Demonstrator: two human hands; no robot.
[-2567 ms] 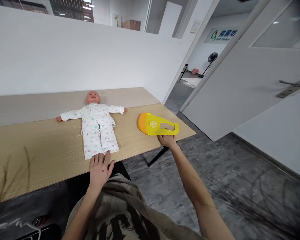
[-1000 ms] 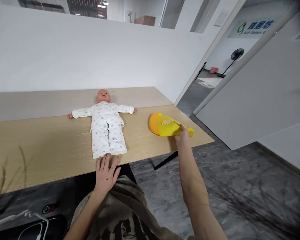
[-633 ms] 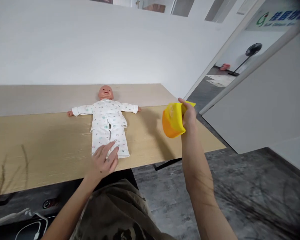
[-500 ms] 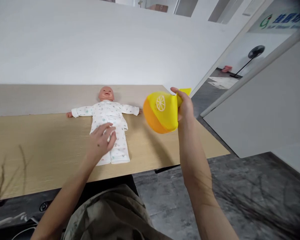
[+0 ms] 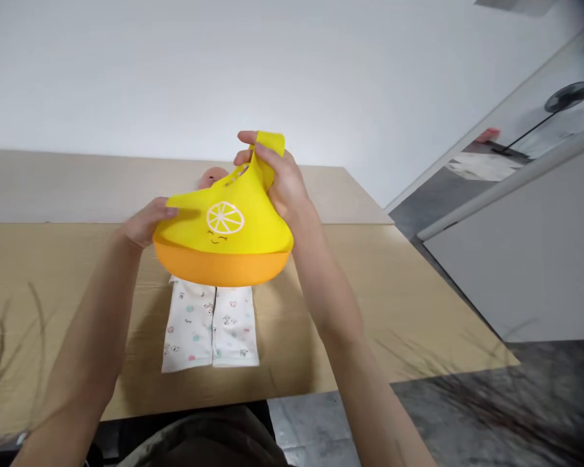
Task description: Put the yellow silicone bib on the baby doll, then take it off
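Observation:
A yellow silicone baby bib (image 5: 189,224) with a white lemon-slice print and an orange catch pocket hangs spread between my hands, above the doll. My left hand (image 5: 148,220) pinches its upper left edge, thumb in front. The strap at the upper right is gripped by my right hand (image 5: 285,178), fingers curled around it. Beneath lies a baby doll (image 5: 211,175) on its back; the bib hides most of its face and upper body. Its white printed trousers (image 5: 209,324) show below the bib.
The doll lies on a light wooden table (image 5: 379,298), against a white wall (image 5: 126,78). At the right, a grey-white panel (image 5: 516,259) stands past the table's edge. A black fan (image 5: 567,97) is farther off.
The bib has moved left, from beside the doll to above it, and is now spread open. My left hand has risen from the doll and taken hold of the bib's left edge.

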